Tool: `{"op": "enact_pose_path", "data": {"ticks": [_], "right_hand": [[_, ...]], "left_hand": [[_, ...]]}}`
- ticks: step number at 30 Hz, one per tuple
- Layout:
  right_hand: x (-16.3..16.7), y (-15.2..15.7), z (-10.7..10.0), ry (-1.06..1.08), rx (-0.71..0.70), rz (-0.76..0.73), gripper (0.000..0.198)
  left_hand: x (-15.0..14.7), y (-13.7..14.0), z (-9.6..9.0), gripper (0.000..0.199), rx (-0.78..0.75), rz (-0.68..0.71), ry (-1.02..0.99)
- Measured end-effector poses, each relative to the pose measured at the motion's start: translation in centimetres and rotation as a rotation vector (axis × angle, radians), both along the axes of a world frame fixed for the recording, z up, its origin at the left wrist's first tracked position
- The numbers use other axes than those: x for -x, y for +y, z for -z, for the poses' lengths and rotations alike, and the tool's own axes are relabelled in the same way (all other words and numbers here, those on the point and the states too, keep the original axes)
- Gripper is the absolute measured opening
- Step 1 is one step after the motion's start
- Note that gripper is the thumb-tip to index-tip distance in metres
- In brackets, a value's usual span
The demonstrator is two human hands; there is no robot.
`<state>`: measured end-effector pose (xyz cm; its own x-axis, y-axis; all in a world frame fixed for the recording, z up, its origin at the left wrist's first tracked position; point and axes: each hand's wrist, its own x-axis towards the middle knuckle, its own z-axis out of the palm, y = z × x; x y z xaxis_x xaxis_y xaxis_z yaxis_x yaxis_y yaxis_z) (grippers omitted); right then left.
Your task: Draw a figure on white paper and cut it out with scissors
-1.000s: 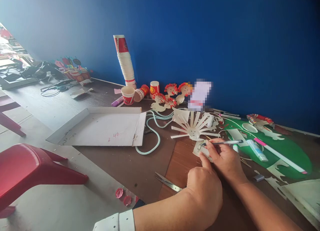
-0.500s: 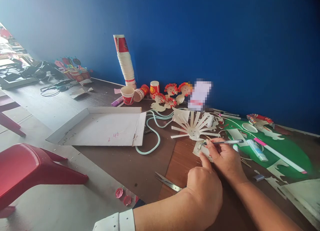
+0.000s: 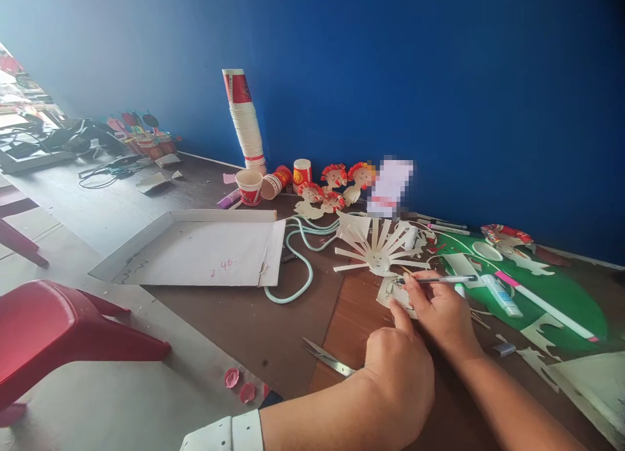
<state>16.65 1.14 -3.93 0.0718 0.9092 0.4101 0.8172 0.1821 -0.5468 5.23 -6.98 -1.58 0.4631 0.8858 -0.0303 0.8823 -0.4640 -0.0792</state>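
A: Which way does the slim silver pen (image 3: pixel 436 280) point?

B: Its long axis runs nearly level across the view, tip to the left, cap end to the right. The right hand (image 3: pixel 442 314) pinches it between thumb and fingers, with the tip on a small cream paper cut-out (image 3: pixel 392 293) lying on the brown wooden table (image 3: pixel 244 321).

A: And the left hand (image 3: pixel 399 366)?

B: It is curled in a loose fist, with one finger stretched out onto the near edge of that cut-out, just beside the right hand.

A: Any writing?

B: On the flat white cardboard tray (image 3: pixel 195 249), pink marks read roughly "2 46". The print on the red-and-white paper cups (image 3: pixel 249 186) is too small to read.

A: Counts?

B: One pair of steel scissors (image 3: pixel 327 356) near the left wrist, one white fan-cut paper cup (image 3: pixel 378 246) beyond the pen, one tall stack of cups (image 3: pixel 244 122) against the blue wall, three loose cups at its foot.
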Motion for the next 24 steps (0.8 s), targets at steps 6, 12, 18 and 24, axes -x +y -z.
{"op": "enact_pose_path", "data": {"ticks": [6,12,18,24], "right_hand": [[-0.10,0.06,0.03,0.007,0.010,-0.003,0.033],[-0.10,0.05,-0.05,0.022,0.015,0.001,0.032],[-0.09,0.00,-0.22,0.035,-0.001,0.002,0.030],[-0.10,0.03,-0.29,0.037,-0.009,0.001,0.031]], "left_hand": [[-0.17,0.04,0.11,0.046,0.015,0.014,-0.022],[-0.25,0.07,0.19,0.045,0.014,0.015,-0.023],[-0.34,0.05,0.55,0.048,0.007,0.016,-0.023],[-0.31,0.03,0.14,0.051,0.036,0.009,-0.006]]}}
